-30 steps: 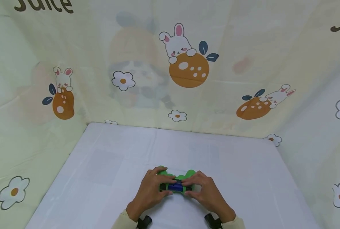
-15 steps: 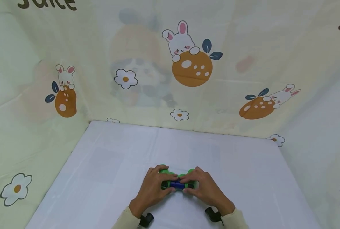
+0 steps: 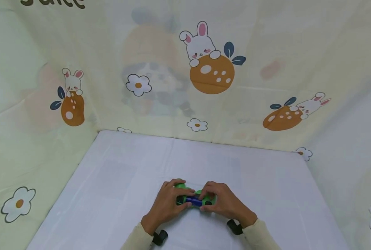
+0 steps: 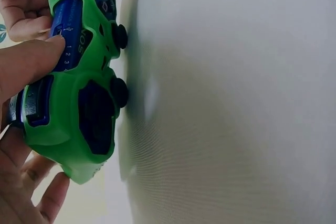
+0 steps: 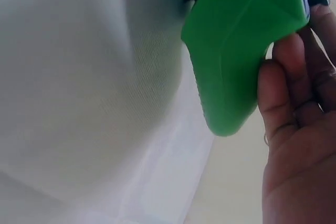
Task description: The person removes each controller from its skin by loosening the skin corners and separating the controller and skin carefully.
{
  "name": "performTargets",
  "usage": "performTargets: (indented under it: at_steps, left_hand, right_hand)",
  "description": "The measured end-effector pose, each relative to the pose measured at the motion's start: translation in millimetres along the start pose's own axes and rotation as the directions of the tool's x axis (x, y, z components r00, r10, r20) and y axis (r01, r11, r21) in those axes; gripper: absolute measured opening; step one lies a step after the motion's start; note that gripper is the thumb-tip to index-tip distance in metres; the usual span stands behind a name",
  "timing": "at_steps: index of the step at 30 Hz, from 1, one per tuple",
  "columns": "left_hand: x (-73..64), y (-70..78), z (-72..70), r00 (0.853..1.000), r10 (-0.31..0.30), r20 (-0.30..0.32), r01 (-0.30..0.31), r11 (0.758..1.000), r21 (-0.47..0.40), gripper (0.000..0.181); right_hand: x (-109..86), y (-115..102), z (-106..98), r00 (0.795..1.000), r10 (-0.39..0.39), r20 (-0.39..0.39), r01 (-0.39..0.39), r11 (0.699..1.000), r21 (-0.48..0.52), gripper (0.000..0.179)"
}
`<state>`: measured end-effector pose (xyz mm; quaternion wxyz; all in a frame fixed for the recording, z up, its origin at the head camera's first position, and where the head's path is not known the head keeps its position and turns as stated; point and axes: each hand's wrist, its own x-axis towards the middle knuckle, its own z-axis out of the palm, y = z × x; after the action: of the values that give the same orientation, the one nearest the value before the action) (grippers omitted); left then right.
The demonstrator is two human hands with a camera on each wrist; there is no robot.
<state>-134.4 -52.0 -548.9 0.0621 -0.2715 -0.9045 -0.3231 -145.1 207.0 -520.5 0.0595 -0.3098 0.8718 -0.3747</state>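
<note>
A blue game controller point(image 3: 194, 201) in a green rubbery cover is held between both hands, just above the white table. My left hand point(image 3: 167, 201) grips its left half. In the left wrist view the left thumb lies on the blue middle strip of the controller point(image 4: 76, 135), by a small port and printed numbers, with fingers around the back. The thumbsticks point(image 4: 119, 92) point toward the white cloth. My right hand point(image 3: 224, 201) holds the other half, its index finger bent over the body. In the right wrist view its fingers point(image 5: 275, 95) touch the green handle.
A white cloth-covered table point(image 3: 135, 163) spreads around the hands. Printed fabric walls point(image 3: 160, 104) with rabbits, fruit and flowers enclose its back and sides. Black wrist cameras point(image 3: 160, 238) sit on both forearms below the hands.
My right hand's index finger has bent more and drawn up on the controller, uncovering more of its right part. The left hand keeps its grip. The head view has shifted slightly.
</note>
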Motion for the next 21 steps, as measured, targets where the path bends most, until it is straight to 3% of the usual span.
performTargets:
  at_steps: [7, 16, 21]
  left_hand:
    - [2.6, 0.6, -1.6, 0.999, 0.007, -0.034, -0.007, 1.0, -0.003, 0.029]
    - [7.6, -0.9, -1.5, 1.0, 0.011, -0.012, -0.011, 1.0, 0.02, 0.028]
    - [8.3, -0.5, -2.0, 1.0, 0.013, 0.01, -0.013, 1.0, -0.001, 0.027]
  right_hand:
    - [1.8, 3, -7, 0.998, -0.032, 0.047, 0.032, 0.999, 0.012, 0.036]
    - [6.3, 9, -13, 0.991, -0.129, 0.047, 0.129, 0.992, -0.007, 0.028]
    - [12.4, 14, -15, 0.986, -0.131, 0.105, 0.135, 0.99, -0.035, 0.031]
